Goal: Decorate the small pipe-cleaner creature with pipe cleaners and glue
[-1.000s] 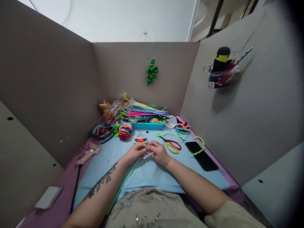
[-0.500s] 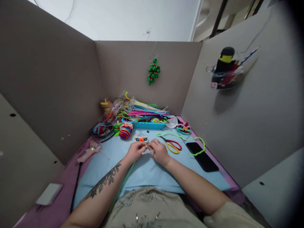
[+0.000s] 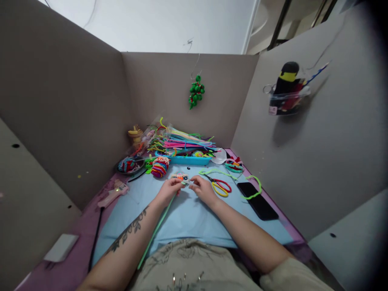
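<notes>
My left hand (image 3: 167, 190) is closed in a pinch on the far end of a long green pipe cleaner (image 3: 156, 231) that runs back along my tattooed forearm toward my lap. My right hand (image 3: 202, 190) is closed beside it, fingertips pinching the same end, with a small white piece between the two hands that I cannot make out clearly. Both hands rest on the light blue mat (image 3: 188, 218). Just beyond the fingertips lies a small orange and white craft piece (image 3: 181, 176).
Red and yellow scissors (image 3: 220, 186), a looped green pipe cleaner (image 3: 254, 186) and a black phone (image 3: 257, 199) lie to the right. A blue tray (image 3: 189, 160) of coloured pipe cleaners stands at the back. A pink glue gun (image 3: 112, 194) lies left. Grey partition walls enclose the desk.
Both hands have moved slightly away from me toward the small craft piece. The white piece that stuck out between them is now mostly hidden. The green pipe cleaner shifted with them.
</notes>
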Demonstrator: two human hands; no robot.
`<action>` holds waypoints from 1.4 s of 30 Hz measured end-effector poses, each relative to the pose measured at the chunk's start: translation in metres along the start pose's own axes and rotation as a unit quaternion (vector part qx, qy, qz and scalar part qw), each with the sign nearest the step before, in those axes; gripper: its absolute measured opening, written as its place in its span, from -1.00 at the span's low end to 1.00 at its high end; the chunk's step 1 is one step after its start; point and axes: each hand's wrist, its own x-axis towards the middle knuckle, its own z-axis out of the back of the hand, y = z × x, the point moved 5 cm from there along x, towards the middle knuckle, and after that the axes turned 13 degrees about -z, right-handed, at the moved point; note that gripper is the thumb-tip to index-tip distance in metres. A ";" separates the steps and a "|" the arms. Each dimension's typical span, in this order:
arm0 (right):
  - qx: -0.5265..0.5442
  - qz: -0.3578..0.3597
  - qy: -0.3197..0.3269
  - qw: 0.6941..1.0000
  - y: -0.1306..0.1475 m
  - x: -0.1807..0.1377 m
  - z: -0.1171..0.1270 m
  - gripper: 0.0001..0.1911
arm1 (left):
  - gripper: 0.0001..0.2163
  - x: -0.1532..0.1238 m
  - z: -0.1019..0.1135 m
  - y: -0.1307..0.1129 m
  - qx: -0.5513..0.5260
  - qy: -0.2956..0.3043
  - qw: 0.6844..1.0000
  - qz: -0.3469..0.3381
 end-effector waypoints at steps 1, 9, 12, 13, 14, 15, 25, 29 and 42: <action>-0.001 -0.020 0.007 1.000 -0.002 0.001 0.001 -0.80 | -0.83 0.000 0.000 0.001 -0.017 0.000 1.000 0.013; -0.031 0.148 0.095 0.984 0.016 -0.011 0.000 -0.71 | -0.78 -0.006 -0.003 0.002 -0.104 0.025 0.988 0.109; -0.077 0.188 0.091 0.975 0.021 -0.015 -0.004 -0.77 | -0.77 -0.011 -0.009 0.001 -0.111 0.080 0.981 0.142; -0.084 0.197 0.090 0.973 0.021 -0.016 -0.005 -0.79 | -0.76 -0.012 -0.010 0.001 -0.107 0.095 0.979 0.147; -0.085 0.204 0.090 0.971 0.021 -0.017 -0.005 -0.80 | -0.76 -0.013 -0.011 0.000 -0.102 0.105 0.978 0.151; -0.082 0.207 0.089 0.971 0.020 -0.016 -0.006 -0.81 | -0.75 -0.014 -0.012 0.000 -0.096 0.110 0.977 0.154; -0.012 0.201 0.073 0.977 0.028 -0.017 0.000 -0.68 | -0.75 -0.015 -0.010 -0.001 -0.088 0.104 0.979 0.155; 0.018 0.216 0.059 0.974 0.036 -0.021 0.003 -0.73 | -0.74 -0.014 -0.010 0.001 -0.095 0.094 0.978 0.159; -0.019 0.200 -0.003 0.980 0.021 -0.015 0.000 -0.68 | -0.76 -0.012 -0.008 0.005 -0.115 0.030 0.983 0.141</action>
